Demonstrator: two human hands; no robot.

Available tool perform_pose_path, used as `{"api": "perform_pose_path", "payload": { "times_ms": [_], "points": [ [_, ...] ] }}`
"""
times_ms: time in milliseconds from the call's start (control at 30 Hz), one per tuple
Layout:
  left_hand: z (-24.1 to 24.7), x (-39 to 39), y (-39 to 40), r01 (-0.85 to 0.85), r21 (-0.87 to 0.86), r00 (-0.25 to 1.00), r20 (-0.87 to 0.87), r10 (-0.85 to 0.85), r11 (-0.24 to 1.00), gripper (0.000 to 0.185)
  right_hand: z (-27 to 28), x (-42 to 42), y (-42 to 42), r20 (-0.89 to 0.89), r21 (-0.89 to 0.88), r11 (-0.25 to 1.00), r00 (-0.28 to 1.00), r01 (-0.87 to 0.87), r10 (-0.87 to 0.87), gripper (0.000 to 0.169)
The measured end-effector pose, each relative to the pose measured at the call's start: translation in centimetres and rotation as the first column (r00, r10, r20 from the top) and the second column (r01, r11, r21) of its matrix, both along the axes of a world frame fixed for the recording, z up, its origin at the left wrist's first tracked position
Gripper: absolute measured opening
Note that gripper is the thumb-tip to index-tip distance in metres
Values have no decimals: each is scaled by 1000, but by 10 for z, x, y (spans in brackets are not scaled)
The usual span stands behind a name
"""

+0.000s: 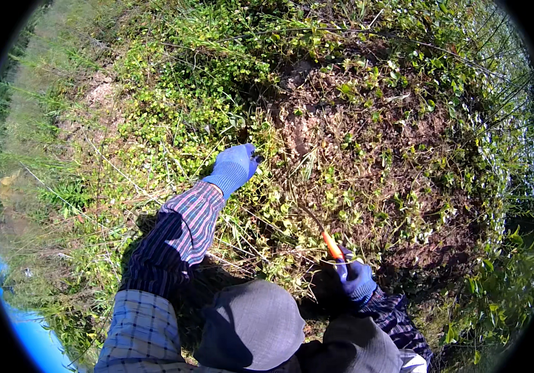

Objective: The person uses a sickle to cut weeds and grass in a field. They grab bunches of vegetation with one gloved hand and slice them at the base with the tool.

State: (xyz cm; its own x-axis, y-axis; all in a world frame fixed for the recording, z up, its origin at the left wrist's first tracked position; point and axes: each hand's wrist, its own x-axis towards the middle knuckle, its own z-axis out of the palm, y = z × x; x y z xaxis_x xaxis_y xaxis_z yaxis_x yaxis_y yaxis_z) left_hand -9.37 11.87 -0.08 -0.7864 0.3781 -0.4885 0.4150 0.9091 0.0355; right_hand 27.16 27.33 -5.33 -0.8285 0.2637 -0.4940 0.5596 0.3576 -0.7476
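My left hand (239,163), in a blue knit glove, reaches forward with its fingers curled at the edge of a patch of leafy vines (271,140); the leaves partly hide its fingertips. Nearer my right knee, my right hand (354,275), also gloved, is closed around the orange handle (332,245) of a hand tool. From the handle a thin, dark, curved blade (311,215) points up and left into the vines, looking like a sickle; its far end is hard to make out among the stems.
Bare reddish soil (299,130) with scattered cut or loose stems lies ahead and to the right. Dense green vines (192,84) cover the ground on the left. Long dry stalks (122,172) cross the left side, and a thin branch (341,30) spans the top. My knees (257,321) are bent close below.
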Motion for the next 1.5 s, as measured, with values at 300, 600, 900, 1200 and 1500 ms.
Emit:
{"api": "perform_pose_path", "payload": {
  "times_ms": [300,600,900,1200,1500],
  "points": [
    [-1,4,9,97,11,988,-119,-95,995,34,39,-209,20,-238,216,973,971,80,-27,41],
    [-12,48,-43,439,-87,893,156,-423,895,19,-2,-46,-24,-60,163,978,988,-130,141,45],
    [-14,153,-89,625,5,633,581,-511,780,33,32,55,28,-9,-181,966,982,-187,188,50],
    [79,72,9,266,243,953,-210,-217,933,61,29,-37,78,-323,-379,872,838,311,-439,46],
    [30,42,107,330,-20,944,26,-330,944,57,-24,-50,97,-352,4,969,907,247,-229,48]
  ]
}}
